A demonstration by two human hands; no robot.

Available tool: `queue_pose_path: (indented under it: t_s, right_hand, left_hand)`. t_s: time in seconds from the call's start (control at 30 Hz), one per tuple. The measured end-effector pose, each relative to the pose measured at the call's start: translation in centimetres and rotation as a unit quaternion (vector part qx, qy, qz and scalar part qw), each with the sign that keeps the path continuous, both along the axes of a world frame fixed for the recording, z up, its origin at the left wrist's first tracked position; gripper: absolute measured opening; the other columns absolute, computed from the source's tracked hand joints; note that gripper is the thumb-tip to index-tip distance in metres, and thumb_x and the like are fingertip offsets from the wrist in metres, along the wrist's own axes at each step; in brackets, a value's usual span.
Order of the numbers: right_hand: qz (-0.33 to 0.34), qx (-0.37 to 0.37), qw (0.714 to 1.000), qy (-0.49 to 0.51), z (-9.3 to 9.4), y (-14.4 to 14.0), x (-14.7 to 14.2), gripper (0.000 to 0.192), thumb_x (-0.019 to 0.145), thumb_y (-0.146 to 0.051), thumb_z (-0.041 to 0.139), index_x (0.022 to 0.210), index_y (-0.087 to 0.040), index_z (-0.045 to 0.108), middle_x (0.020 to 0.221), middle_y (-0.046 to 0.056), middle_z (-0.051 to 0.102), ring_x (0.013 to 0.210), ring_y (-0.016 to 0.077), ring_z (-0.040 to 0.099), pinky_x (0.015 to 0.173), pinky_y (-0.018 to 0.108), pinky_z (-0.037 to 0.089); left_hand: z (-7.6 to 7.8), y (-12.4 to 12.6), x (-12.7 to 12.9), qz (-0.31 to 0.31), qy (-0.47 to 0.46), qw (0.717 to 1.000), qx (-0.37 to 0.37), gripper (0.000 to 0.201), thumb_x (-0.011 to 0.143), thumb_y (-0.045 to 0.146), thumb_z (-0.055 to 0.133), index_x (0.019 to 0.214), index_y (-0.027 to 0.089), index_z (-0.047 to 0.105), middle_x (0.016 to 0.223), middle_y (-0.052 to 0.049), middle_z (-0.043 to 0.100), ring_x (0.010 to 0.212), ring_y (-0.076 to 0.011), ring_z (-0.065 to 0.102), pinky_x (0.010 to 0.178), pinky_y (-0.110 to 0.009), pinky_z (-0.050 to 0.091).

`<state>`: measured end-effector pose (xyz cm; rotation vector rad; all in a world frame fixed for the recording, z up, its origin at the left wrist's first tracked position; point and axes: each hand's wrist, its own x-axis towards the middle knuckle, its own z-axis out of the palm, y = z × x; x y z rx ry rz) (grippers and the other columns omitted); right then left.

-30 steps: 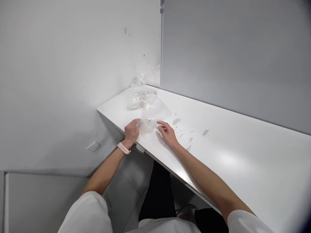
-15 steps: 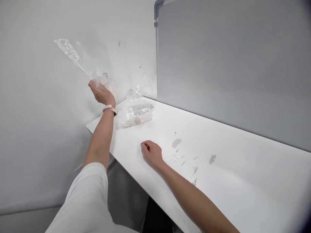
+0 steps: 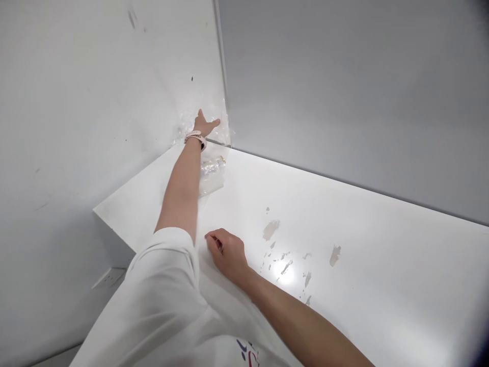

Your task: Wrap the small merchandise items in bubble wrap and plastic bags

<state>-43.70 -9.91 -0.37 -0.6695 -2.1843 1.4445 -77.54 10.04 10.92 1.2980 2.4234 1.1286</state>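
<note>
Some plastic (image 3: 184,125) flanks the left hand (image 3: 204,126), long axis unclear.

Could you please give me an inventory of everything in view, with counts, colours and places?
table: one, white, running from the corner to the right
worn patches: several, greyish, on the tabletop right of centre
plastic package: one, clear, on the table, partly behind the left forearm
crumpled plastic: count unclear, transparent, in the far corner
panel: one, grey, behind the table
wall: one, white, left
wall outlet: one, white, low on the left
wristband: one, pale pink, left wrist
T-shirt: one, white, bottom
left hand: one, bare, fingers spread, by the crumpled plastic
right hand: one, bare, fingers curled, over the table
</note>
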Motion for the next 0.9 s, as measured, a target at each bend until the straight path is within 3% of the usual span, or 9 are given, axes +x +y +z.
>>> queue_pose_path:
  t_s: [0.1, 0.17, 0.23, 0.3, 0.43, 0.53, 0.63, 0.73, 0.9]
  right_hand:
    - [0.002, -0.008, 1.0, 0.004, 0.2, 0.1, 0.1, 0.026, 0.094, -0.026, 0.043, 0.089, -0.024, 0.068, 0.088, 0.0, 0.071, 0.07, 0.0145, 0.059, 0.067, 0.028, 0.042]
    - [-0.008, -0.014, 1.0, 0.015, 0.5, 0.2, 0.1, 0.026, 0.095, -0.028, 0.043, 0.096, -0.023, 0.068, 0.092, 0.002, 0.072, 0.074, 0.0156, 0.061, 0.071, 0.03, 0.044]
    - [-0.026, -0.024, 0.999, 0.032, 0.6, 0.2, 0.1, 0.027, 0.095, -0.03, 0.044, 0.105, -0.021, 0.067, 0.097, 0.004, 0.072, 0.076, 0.0163, 0.062, 0.073, 0.031, 0.046]
    - [-0.037, -0.039, 0.997, 0.046, 0.7, 0.2, 0.1, 0.029, 0.095, -0.033, 0.044, 0.111, -0.02, 0.065, 0.102, 0.005, 0.071, 0.077, 0.0164, 0.062, 0.074, 0.032, 0.048]
    - [-0.059, -0.044, 0.995, 0.064, 0.3, 0.2, -0.1, 0.033, 0.093, -0.035, 0.047, 0.119, -0.02, 0.062, 0.11, 0.008, 0.068, 0.079, 0.0173, 0.062, 0.075, 0.034, 0.051]
    - [-0.115, -0.009, 0.989, 0.098, -0.2, 0.4, -0.2, 0.037, 0.093, -0.037, 0.046, 0.123, -0.02, 0.059, 0.12, 0.011, 0.065, 0.097, 0.0219, 0.063, 0.085, 0.039, 0.052]
    - [-0.215, 0.066, 0.966, 0.129, -0.6, 0.9, -0.2, 0.042, 0.094, -0.04, 0.044, 0.13, -0.021, 0.054, 0.138, 0.013, 0.056, 0.129, 0.0274, 0.049, 0.108, 0.051, 0.038]
    - [-0.288, 0.068, 0.949, 0.108, -0.8, 1.3, -0.2, 0.056, 0.093, -0.05, 0.046, 0.142, -0.023, 0.045, 0.156, 0.015, 0.037, 0.145, 0.0315, 0.031, 0.116, 0.06, 0.022]
    - [-0.288, 0.014, 0.953, 0.095, -0.9, 1.4, 1.0, 0.085, 0.087, -0.06, 0.053, 0.155, -0.018, 0.022, 0.166, 0.02, 0.011, 0.154, 0.0334, 0.006, 0.12, 0.058, 0.014]
  left_hand:
    - [-0.6, -5.6, -1.1, -0.084, 0.017, 0.989, -0.117, 0.097, 0.081, 0.06, 0.072, 0.156, 0.015, 0.029, 0.164, -0.015, 0.025, 0.15, -0.037, 0.022, 0.12, -0.057, 0.015]
    - [-1.4, -9.9, -1.3, -0.131, 0.036, 0.967, -0.214, 0.101, 0.077, 0.066, 0.071, 0.157, 0.021, 0.029, 0.165, -0.011, 0.026, 0.15, -0.0378, 0.023, 0.12, -0.058, 0.016]
    - [-2.9, -13.1, -0.7, -0.144, 0.059, 0.943, -0.295, 0.101, 0.078, 0.069, 0.065, 0.159, 0.025, 0.024, 0.166, -0.008, 0.025, 0.15, -0.0356, 0.026, 0.12, -0.054, 0.02]
    - [-5.0, -14.9, 0.6, -0.128, 0.101, 0.932, -0.325, 0.094, 0.082, 0.07, 0.057, 0.159, 0.028, 0.023, 0.166, -0.006, 0.024, 0.15, -0.0317, 0.025, 0.121, -0.048, 0.021]
    - [-8.9, -15.3, 4.1, -0.023, 0.173, 0.941, -0.29, 0.076, 0.089, 0.066, 0.044, 0.156, 0.035, 0.028, 0.165, -0.001, 0.026, 0.151, -0.0296, 0.021, 0.122, -0.056, 0.015]
    - [-10.3, -15.3, 7.3, 0.011, 0.17, 0.946, -0.274, 0.069, 0.092, 0.067, 0.039, 0.155, 0.04, 0.03, 0.165, 0.002, 0.027, 0.151, -0.0305, 0.021, 0.12, -0.062, 0.012]
    - [-10.8, -16.1, 11.2, 0.018, 0.165, 0.949, -0.267, 0.068, 0.092, 0.069, 0.039, 0.154, 0.041, 0.031, 0.165, 0.003, 0.027, 0.151, -0.0319, 0.019, 0.119, -0.064, 0.013]
    - [-10.9, -17.5, 15.4, 0.036, 0.178, 0.956, -0.232, 0.066, 0.094, 0.068, 0.038, 0.152, 0.038, 0.036, 0.162, 0.0, 0.033, 0.148, -0.0319, 0.024, 0.118, -0.062, 0.016]
    - [-10.0, -18.9, 20.9, 0.075, 0.208, 0.958, -0.182, 0.061, 0.092, 0.062, 0.049, 0.142, 0.027, 0.05, 0.139, -0.011, 0.056, 0.13, -0.0297, 0.044, 0.113, -0.048, 0.027]
